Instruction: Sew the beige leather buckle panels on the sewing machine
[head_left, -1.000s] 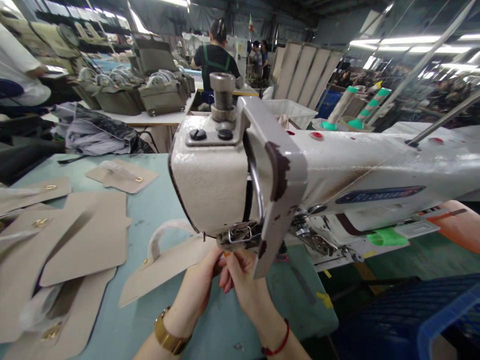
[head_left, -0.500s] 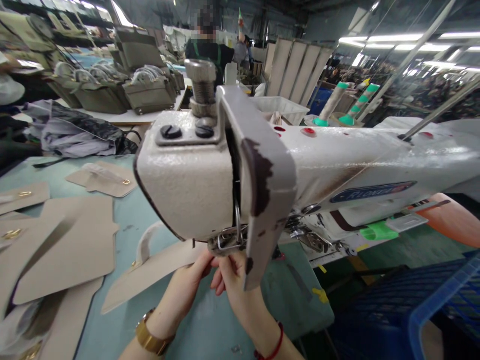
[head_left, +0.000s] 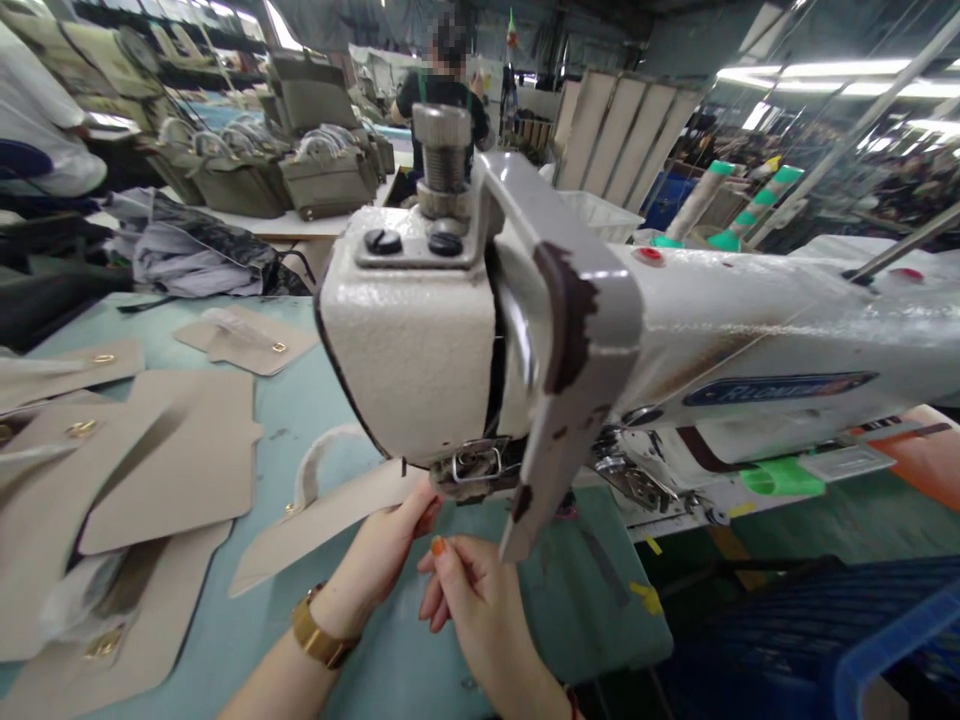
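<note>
A white sewing machine (head_left: pixel 420 350) stands in front of me, its head hiding the needle area. A long beige bag panel (head_left: pixel 322 525), with a wrapped handle (head_left: pixel 307 470) attached, runs under the left side of the head. My left hand (head_left: pixel 390 545) is closed on the panel's right end, close to the presser foot area; its fingertips are partly hidden. Apart from the panel, my right hand (head_left: pixel 480 590) hovers below the machine head with fingers curled and thumb bent towards them. Whether something thin is between those fingers I cannot make out.
Several beige panels (head_left: pixel 180 460) with gold fittings lie on the green table (head_left: pixel 292 385) at left. A blue crate (head_left: pixel 772 630) stands at lower right. Thread cones (head_left: pixel 697 205) rise behind the machine arm. Finished-looking bags (head_left: pixel 330 180) and a person (head_left: pixel 427 90) are further back.
My right hand has drawn back from the machine head, down towards me and away from my left hand. The left hand stays at the panel. The whole view has shifted slightly.
</note>
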